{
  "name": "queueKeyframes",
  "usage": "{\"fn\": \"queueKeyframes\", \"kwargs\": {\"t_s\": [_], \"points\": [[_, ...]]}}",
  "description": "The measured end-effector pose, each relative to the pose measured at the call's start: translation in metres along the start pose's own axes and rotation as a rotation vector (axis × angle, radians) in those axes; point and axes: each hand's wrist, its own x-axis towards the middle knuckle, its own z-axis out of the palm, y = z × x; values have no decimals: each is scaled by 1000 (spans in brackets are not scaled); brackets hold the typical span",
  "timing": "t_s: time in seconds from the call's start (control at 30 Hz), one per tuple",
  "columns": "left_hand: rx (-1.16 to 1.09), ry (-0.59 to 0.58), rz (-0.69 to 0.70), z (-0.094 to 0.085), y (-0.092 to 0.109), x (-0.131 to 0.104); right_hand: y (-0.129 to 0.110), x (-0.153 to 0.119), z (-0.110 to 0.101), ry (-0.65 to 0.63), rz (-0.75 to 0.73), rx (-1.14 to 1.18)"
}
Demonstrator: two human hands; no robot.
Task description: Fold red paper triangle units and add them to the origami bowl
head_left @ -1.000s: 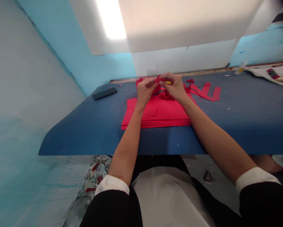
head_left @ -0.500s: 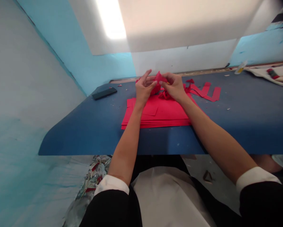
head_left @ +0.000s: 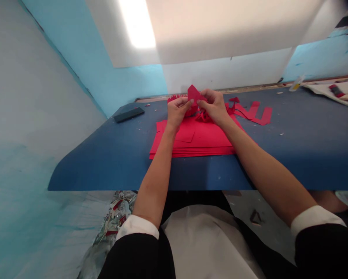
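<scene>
Both hands pinch one folded piece of red paper (head_left: 193, 93), held up above a stack of red paper sheets (head_left: 205, 141). My left hand (head_left: 177, 111) grips its left side between thumb and fingers. On the other side my right hand (head_left: 214, 105) has its thumb and fingertips closed on the paper. The piece has a pointed top; its lower part is partly hidden by the fingers. Small folded red paper pieces (head_left: 204, 116) lie on the stack under my right hand. Behind my left hand a row of pointed red paper (head_left: 178, 96) shows.
Red paper strips (head_left: 253, 112) lie right of the stack on the blue table (head_left: 307, 155). A dark phone-like slab (head_left: 129, 115) rests at the left. A small glue bottle (head_left: 296, 83) stands near the wall at the right. Clear plastic scraps (head_left: 123, 213) are below the table.
The red paper piece has turned so a flatter, pointed face shows. My left fingers, spread and raised before, have curled down onto it. My right hand has barely moved.
</scene>
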Motion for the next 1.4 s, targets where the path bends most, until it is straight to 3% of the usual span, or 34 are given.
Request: {"fn": "queueKeyframes", "kwargs": {"t_s": [0.2, 0.37, 0.5, 0.8, 1.0, 1.27, 1.4], "points": [[-11, 11, -25, 2, 7, -4, -6, -1, -1, -7, 29, -11], [-18, -3, 18, 2, 6, -4, -10, -3, -2, 58, 3, -93], [8, 41, -10, 0, 1, 0, -10, -4, 0, 93, -91, -54], [82, -24, -13, 2, 6, -4, -4, -1, -1, 124, -72, -74], [90, 19, -39, 3, 6, -4, 2, 1, -2, 146, -54, -99], [88, -71, 131, -7, -6, 4, -5, -2, 4, 23, -54, -68], [79, -65, 136, -10, -7, 7, -12, -2, 6, 69, -28, -85]]}}
